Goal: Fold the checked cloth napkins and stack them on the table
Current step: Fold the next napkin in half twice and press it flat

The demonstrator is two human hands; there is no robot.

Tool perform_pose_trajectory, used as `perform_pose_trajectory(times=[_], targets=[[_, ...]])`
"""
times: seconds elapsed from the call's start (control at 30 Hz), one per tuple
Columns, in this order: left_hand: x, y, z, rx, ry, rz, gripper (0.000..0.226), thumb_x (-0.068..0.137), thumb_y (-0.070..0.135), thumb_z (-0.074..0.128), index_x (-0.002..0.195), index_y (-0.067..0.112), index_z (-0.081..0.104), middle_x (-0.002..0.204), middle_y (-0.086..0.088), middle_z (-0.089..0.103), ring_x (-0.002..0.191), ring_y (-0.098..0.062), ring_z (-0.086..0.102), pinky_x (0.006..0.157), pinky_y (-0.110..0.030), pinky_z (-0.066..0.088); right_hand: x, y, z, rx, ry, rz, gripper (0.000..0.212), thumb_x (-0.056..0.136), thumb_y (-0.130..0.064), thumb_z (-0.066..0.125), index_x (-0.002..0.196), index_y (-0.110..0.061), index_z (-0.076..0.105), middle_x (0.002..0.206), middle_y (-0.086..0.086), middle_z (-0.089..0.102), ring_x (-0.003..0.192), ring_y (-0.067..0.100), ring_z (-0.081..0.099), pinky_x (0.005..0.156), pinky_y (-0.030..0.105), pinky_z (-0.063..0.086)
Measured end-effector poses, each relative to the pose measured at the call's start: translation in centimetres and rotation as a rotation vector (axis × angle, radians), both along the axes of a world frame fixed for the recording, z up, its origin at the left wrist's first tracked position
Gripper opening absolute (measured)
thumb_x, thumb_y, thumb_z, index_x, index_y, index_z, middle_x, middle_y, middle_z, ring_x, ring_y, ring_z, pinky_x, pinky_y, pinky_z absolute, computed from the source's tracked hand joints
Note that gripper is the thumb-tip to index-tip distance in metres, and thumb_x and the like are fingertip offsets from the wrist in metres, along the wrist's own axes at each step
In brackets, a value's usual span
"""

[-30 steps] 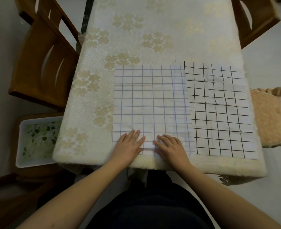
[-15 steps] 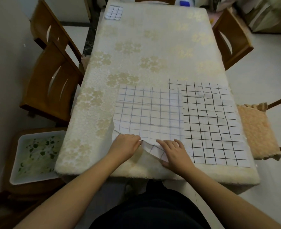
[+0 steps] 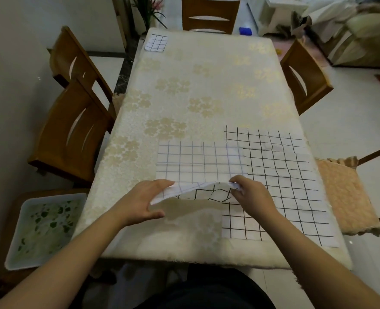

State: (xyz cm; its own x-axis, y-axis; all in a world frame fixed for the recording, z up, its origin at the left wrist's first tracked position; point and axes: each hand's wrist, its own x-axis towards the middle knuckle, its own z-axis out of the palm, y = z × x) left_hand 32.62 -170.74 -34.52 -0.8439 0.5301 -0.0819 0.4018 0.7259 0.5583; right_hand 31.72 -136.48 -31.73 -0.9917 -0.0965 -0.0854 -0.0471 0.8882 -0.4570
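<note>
Two hands lifting the near edge of a faint-checked napkin [image 3: 198,160] off the table [image 3: 206,85]: left hand [image 3: 143,200] gripping one corner, right hand [image 3: 251,192] pinching the other. Bold-checked napkin [image 3: 291,186] flat beneath, at right. Small folded napkin [image 3: 156,43] at far left corner.

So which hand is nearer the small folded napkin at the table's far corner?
Left. The left hand is on the same side as the folded napkin; the right hand is farther across. Both grip the near napkin.
</note>
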Motion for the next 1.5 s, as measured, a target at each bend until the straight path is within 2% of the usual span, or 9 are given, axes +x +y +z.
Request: perform_pose_trajectory(times=[0.23,0.4,0.5,0.6,0.77,1.07,1.23,1.37,1.5], targets=[[-4.0,1.7,-1.2,0.279,-0.054,0.463,0.009,0.091,0.017,0.067,0.095,0.025,0.070,0.097,0.011,0.070,0.088,0.007,0.060,0.079,-0.017,0.049,-5.5,1.2,0.6,-0.005,-0.129,0.039,0.017,0.092,-0.034,0.061,0.108,-0.029,0.065,0.091,-0.008,0.068,0.086,0.016,0.063,0.073,0.032,0.052],[-8.6,3.7,-1.1,0.451,-0.305,0.798,0.012,0.094,0.019,0.062,0.085,0.024,0.067,0.080,0.004,0.072,0.072,-0.001,0.066,0.069,-0.013,0.047,-10.0,3.3,0.5,-0.193,-0.315,-0.032,0.026,0.088,-0.054,0.061,0.101,-0.031,0.062,0.092,-0.013,0.066,0.085,0.004,0.061,0.068,0.027,0.052],[-11.0,3.6,-3.1,0.455,-0.379,0.928,0.007,0.095,0.028,0.062,0.098,0.025,0.067,0.092,0.002,0.072,0.088,-0.015,0.067,0.080,-0.031,0.053,-11.8,5.2,-0.6,-0.427,-0.395,-0.137,0.035,0.083,-0.050,0.069,0.110,-0.029,0.060,0.098,-0.013,0.066,0.092,0.006,0.062,0.070,0.022,0.046],[-12.5,3.8,-4.3,0.410,-0.384,0.998,0.019,0.096,0.029,0.060,0.107,0.016,0.066,0.092,0.001,0.068,0.085,-0.015,0.064,0.067,-0.023,0.048,-13.1,6.5,-3.2,-0.541,-0.500,-0.250,0.041,0.084,-0.040,0.072,0.116,-0.020,0.055,0.106,-0.005,0.064,0.097,0.018,0.062,0.075,0.026,0.048],[-14.4,4.2,-5.9,0.347,-0.371,0.997,0.016,0.096,0.029,0.060,0.100,0.015,0.067,0.085,0.002,0.068,0.081,-0.016,0.065,0.068,-0.029,0.051,-14.5,6.7,-7.6,-0.564,-0.517,-0.394,0.025,0.087,-0.031,0.070,0.083,-0.007,0.066,0.075,0.011,0.061,0.071,0.021,0.053,0.066,0.035,0.043],[-16.1,4.3,-6.3,0.479,-0.469,1.042,0.037,0.095,0.039,0.059,0.129,0.029,0.052,0.105,0.005,0.063,0.105,-0.013,0.056,0.089,-0.028,0.041,-14.8,6.5,-9.5,-0.458,-0.390,-0.565,0.040,0.090,-0.038,0.066,0.122,-0.016,0.059,0.109,0.004,0.065,0.085,0.018,0.061,0.066,0.028,0.045],[-13.1,3.6,-5.9,0.471,-0.627,0.965,0.053,0.093,0.033,0.064,0.137,0.040,0.037,0.107,0.003,0.068,0.098,-0.006,0.064,0.071,-0.019,0.046,-13.1,7.9,-9.6,-0.435,-0.415,-0.554,0.042,0.085,-0.047,0.069,0.119,-0.026,0.058,0.102,0.001,0.069,0.078,0.015,0.065,0.056,0.026,0.045],[-10.7,3.2,-6.6,0.422,-0.618,0.995,0.062,0.090,0.033,0.067,0.143,0.036,0.034,0.105,0.001,0.070,0.100,-0.015,0.067,0.079,-0.026,0.051,-11.3,8.0,-9.3,-0.374,-0.432,-0.486,0.044,0.086,-0.044,0.069,0.123,-0.026,0.053,0.088,-0.003,0.069,0.077,0.012,0.064,0.055,0.024,0.044],[-9.0,3.5,-6.2,0.339,-0.569,0.994,0.060,0.091,0.032,0.066,0.143,0.030,0.035,0.096,0.002,0.072,0.091,-0.001,0.062,0.069,-0.015,0.041,-10.0,7.5,-9.4,-0.332,-0.463,-0.470,0.051,0.084,-0.051,0.069,0.126,-0.026,0.053,0.090,-0.004,0.068,0.088,0.015,0.063,0.075,0.035,0.053]])
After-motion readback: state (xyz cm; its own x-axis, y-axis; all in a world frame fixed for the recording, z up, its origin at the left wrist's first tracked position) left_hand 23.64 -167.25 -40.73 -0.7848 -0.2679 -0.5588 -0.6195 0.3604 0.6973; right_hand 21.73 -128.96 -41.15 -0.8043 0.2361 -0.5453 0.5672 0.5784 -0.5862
